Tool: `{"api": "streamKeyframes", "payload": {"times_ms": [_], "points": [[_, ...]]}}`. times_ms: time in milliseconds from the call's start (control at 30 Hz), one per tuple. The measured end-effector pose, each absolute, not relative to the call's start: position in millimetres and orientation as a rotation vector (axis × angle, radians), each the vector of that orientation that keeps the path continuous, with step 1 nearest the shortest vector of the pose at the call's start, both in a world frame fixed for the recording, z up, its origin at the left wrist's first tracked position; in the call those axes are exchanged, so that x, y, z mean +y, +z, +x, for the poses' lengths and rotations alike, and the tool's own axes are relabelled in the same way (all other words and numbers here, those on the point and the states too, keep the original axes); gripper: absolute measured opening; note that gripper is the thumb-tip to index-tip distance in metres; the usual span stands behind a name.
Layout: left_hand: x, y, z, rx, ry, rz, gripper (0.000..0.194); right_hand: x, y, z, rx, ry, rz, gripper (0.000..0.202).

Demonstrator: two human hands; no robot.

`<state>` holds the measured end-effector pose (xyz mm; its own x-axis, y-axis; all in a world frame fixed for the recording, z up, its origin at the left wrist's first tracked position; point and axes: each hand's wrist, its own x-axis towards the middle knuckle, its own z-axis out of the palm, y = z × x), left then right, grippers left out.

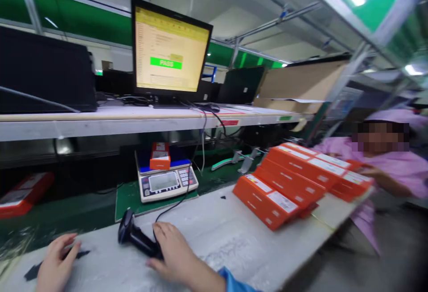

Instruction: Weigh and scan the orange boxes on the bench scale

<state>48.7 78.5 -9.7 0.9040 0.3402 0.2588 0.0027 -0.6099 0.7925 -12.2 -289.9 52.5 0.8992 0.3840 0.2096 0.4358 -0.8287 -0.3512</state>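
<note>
A black handheld scanner (133,235) lies on the pale worktop (234,234) close to the near edge, its head pointing left and its cable running up toward the scale. The right hand (174,252) rests over the scanner's handle end, fingers curled loosely on it; whether they actually grip it or only lie on top is hard to tell from this angle. The left hand (56,263) lies flat and open on the worktop to the left, holding nothing, its fingertips by a dark smear of tape (75,255).

Just behind the scanner stands a weighing scale (165,180) on a green mat (129,198), with one small orange box (160,155) on its platform. To the right, several long orange boxes (294,180) lie stacked in overlapping rows on the worktop. Beyond them a person in a pink smock (401,167) reaches an arm toward the far end of the stack.

On the shelf (100,120) above, a monitor (169,51) shows a yellow screen with a green bar reading PASS. Another orange box (23,194) sits low at the far left, on the dark belt.
</note>
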Motion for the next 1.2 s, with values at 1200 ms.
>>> {"api": "streamKeyframes", "payload": {"times_ms": [1200], "points": [[115.8,39.5,124.5,0.449,0.772,2.294,0.064,-278.7,225.7,94.5,0.064,-0.1,-2.147,0.028]]}}
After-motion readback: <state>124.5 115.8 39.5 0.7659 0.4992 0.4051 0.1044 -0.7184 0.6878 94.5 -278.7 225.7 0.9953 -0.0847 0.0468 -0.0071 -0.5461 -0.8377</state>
